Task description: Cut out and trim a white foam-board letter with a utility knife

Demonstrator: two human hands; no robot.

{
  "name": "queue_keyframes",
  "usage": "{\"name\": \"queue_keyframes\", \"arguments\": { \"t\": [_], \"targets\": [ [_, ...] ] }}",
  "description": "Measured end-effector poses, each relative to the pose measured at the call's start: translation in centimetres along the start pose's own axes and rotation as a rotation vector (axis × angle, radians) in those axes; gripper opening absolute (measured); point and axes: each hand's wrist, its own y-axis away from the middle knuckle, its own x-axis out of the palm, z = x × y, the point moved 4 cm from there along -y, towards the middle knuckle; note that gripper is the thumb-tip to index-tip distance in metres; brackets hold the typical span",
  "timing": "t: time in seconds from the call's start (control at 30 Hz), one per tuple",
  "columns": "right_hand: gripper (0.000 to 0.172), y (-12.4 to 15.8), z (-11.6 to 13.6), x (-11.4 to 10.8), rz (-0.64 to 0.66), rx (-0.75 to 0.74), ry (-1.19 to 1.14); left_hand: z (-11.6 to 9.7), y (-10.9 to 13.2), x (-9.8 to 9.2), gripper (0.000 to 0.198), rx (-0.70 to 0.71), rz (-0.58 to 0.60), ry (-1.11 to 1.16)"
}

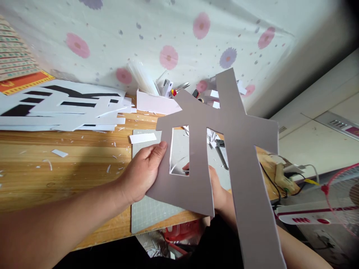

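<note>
A large grey-white foam-board cutout [198, 149], shaped like a written character, is held up in front of me. My left hand [147, 166] is closed on its left edge, with the thumb on the near face. Behind the board is my right hand [217, 183], mostly hidden. Through the rectangular opening its fingertips show, closed by a small dark, shiny thing that I cannot make out. Below the board lies a grey-green cutting mat [148, 213], with a white strip [143, 138] near its upper left corner.
Cut white boards with black shapes [70, 104] are piled at the left. Scraps [59, 153] litter the wooden table [92, 164]. A white box [154, 102] with tools stands at the back. A phone [222, 154], a power strip [284, 179] and a fan [344, 194] are at the right.
</note>
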Motion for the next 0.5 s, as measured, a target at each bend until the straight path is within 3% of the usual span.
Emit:
{"name": "queue_keyframes", "arguments": {
  "t": [0.1,0.33,0.5],
  "targets": [
    [0.02,-0.6,0.4,0.4,-0.023,-0.087,-0.037,0.2,0.1,0.2,0.063,-0.022,0.019,-0.012],
    [0.028,-1.6,0.5,1.4,0.045,-0.18,0.031,0.4,0.5,0.6,0.062,-0.027,0.067,0.016],
    [0.029,-1.9,1.2,1.2,0.068,-0.139,0.142,0.6,0.5,0.7,0.063,-0.074,0.085,-0.012]
  ]
}}
